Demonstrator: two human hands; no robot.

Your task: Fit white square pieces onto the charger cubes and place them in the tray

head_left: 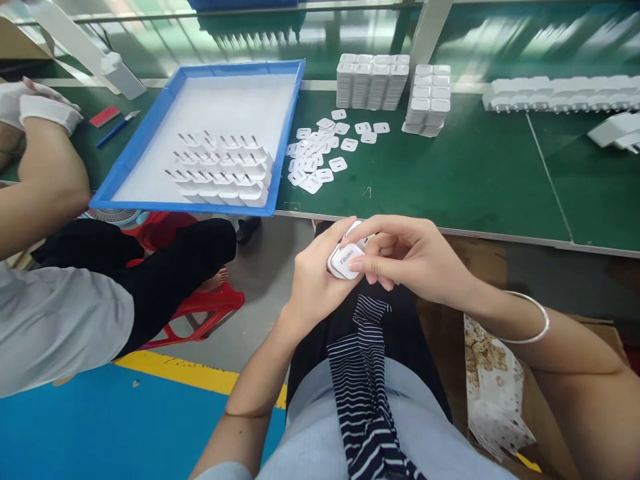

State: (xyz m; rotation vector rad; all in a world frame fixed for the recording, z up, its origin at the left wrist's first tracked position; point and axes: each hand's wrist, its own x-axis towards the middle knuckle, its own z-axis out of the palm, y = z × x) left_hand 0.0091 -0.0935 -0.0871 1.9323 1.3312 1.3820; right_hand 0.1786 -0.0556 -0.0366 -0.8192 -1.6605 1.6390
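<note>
Head view: left hand (pixel 313 277) and right hand (pixel 407 257), fingers curled, clasp a white charger (pixel 344 260).

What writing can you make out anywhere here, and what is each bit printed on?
"Fibaks", or close to it, small and slightly blurred: on the face of the small white plastic charger plug held between the left hand and the right hand.
Dark marks, too small to read: on the loose white rounded plastic face plates scattered on the green table.
No readable text: on the white plugs in the blue-rimmed tray.
</note>
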